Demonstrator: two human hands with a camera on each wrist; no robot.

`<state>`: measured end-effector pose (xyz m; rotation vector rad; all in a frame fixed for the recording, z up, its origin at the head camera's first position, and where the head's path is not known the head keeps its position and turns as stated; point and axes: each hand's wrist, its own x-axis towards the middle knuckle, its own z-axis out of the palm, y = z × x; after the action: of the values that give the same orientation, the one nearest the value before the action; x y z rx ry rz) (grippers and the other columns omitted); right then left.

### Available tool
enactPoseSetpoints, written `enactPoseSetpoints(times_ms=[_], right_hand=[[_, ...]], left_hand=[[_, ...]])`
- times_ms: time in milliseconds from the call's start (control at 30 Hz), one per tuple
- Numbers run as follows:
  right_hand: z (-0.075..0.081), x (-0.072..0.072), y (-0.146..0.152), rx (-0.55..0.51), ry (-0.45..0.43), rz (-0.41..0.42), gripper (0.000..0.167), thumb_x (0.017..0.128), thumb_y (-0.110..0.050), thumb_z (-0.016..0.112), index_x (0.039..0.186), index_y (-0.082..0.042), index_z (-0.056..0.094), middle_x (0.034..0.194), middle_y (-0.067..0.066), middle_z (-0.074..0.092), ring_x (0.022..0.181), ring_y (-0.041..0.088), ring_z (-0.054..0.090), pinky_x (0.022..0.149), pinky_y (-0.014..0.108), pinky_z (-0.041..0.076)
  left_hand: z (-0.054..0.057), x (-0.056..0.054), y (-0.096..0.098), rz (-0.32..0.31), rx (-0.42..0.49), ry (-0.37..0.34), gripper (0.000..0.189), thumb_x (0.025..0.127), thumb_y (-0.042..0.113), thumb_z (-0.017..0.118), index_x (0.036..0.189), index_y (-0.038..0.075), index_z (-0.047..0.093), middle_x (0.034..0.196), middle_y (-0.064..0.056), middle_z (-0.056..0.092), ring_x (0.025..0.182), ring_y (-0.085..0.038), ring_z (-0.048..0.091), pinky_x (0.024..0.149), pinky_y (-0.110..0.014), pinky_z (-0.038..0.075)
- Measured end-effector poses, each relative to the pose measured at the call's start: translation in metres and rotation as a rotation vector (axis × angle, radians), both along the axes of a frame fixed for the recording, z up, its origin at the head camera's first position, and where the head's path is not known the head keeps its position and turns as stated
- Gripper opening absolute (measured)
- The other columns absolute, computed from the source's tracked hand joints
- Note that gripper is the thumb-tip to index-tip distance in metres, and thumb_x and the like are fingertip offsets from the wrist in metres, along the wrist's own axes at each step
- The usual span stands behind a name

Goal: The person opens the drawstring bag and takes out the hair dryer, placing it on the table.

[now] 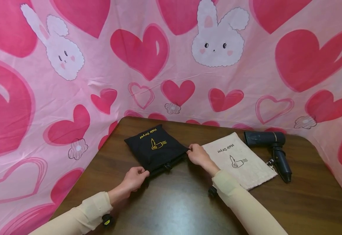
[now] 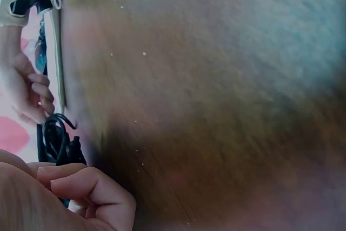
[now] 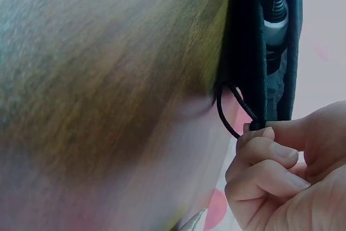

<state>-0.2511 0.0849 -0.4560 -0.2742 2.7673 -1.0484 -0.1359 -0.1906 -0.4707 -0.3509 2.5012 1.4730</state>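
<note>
A black drawstring pouch [image 1: 147,155] printed "Hair Dryer" in yellow lies on the table, its mouth facing the person. My left hand [image 1: 134,179] pinches the near-left corner of that mouth. At the other corner, my right hand [image 1: 199,154] pinches the edge between thumb and fingers. A black drawstring loop [image 3: 221,114] hangs beside the right fingertips. Between the parted edges, the right wrist view shows a plug-like piece with a pale band [image 3: 275,32] inside. Black cord [image 2: 54,133] shows at the mouth in the left wrist view; most of the contents are hidden.
Right of the pouch, a cream drawstring bag [image 1: 229,156] printed "Hair Dryer" lies flat, partly behind the right forearm. Beyond it rests a black hair dryer [image 1: 281,156] with a folding handle. Pink heart-patterned cloth [image 1: 185,68] hangs around the wooden table [image 1: 171,202].
</note>
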Motion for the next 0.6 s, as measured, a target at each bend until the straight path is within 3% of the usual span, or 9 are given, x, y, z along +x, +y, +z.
enactPoseSetpoints(times_ms=[433,600], right_hand=[[-0.0022,0.0017,0.0005,-0.039,-0.023,0.000,0.016,0.103,-0.008,0.059,0.106,0.004,0.069,0.086,0.012,0.063,0.079,0.028,0.058,0.074,0.039,0.048],[-0.0011,0.0052,0.0016,-0.054,-0.032,-0.034,0.014,0.100,-0.011,0.066,0.104,0.003,0.065,0.091,0.013,0.064,0.083,0.028,0.059,0.081,0.042,0.051]], left_hand=[[0.0045,0.0036,0.0070,-0.080,-0.003,0.005,0.024,0.102,0.018,0.066,0.081,0.009,0.057,0.061,-0.001,0.043,0.050,-0.019,0.042,0.047,-0.029,0.033],[0.0066,0.0052,0.0091,-0.095,-0.009,-0.007,0.027,0.101,0.019,0.068,0.078,0.010,0.056,0.061,0.000,0.044,0.050,-0.018,0.042,0.048,-0.029,0.034]])
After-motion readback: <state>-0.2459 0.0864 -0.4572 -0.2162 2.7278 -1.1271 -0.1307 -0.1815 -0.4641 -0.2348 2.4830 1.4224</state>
